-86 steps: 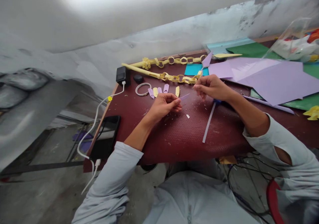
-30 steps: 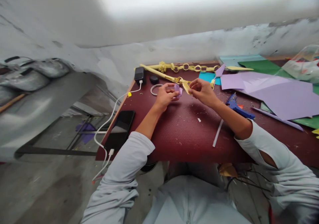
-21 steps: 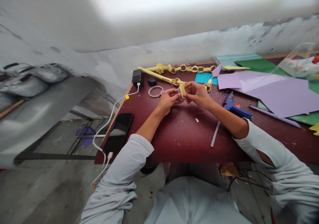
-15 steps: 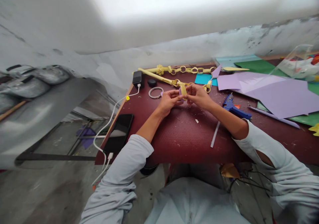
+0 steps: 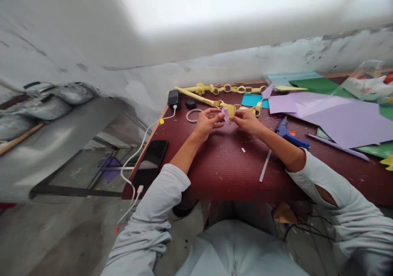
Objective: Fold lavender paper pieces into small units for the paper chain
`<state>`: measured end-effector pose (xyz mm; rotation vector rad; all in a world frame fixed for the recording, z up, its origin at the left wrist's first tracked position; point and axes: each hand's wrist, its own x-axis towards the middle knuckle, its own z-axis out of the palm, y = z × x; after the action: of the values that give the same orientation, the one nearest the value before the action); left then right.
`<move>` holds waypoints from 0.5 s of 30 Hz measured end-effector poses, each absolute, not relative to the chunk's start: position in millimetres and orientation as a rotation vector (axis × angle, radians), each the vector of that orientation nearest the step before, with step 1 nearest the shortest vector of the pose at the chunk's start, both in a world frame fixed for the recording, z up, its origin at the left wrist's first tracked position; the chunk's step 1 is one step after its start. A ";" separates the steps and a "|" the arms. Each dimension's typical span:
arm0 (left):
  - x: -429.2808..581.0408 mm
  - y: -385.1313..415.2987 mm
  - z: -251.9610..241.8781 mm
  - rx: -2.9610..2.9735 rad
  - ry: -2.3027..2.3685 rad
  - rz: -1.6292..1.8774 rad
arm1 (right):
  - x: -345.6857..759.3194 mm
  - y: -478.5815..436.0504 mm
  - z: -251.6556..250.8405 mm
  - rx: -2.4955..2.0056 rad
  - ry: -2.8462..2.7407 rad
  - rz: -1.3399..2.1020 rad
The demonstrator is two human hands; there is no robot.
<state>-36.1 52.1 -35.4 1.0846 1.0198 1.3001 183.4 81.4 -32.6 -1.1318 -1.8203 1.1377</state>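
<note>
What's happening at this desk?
A person's left hand holds a folded purple paper piece and the right hand pinches a yellow paper piece. The pieces meet above the maroon table; whether they are joined, I can't tell. A yellow paper chain lies behind; a blue glue gun lies beyond the right forearm.

A single head-worn camera looks forward and down from close above the worktop: torso at six o'clock, wall towards twelve, left hand and right hand near centre.
</note>
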 end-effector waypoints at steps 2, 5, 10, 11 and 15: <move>-44.9 58.2 -33.8 1.181 1.128 1.424 | 186.6 87.4 -33.5 -1.237 -1.918 0.971; -61.4 68.5 -34.9 1.428 1.392 1.565 | 188.4 96.0 -36.6 -1.333 -1.989 0.843; -79.8 78.4 -43.8 1.881 1.556 1.319 | 179.0 104.9 -42.8 -1.404 -1.994 0.904; -80.5 78.8 -45.6 1.923 1.535 1.266 | 177.1 105.6 -43.2 -1.413 -1.996 0.930; -76.1 76.1 -49.6 1.978 1.457 1.180 | 179.4 105.5 -39.7 -1.434 -2.001 0.935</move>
<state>-76.1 76.1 -49.6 1.9783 1.4568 1.1795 179.4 105.5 -39.7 -1.4342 -2.0008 0.9345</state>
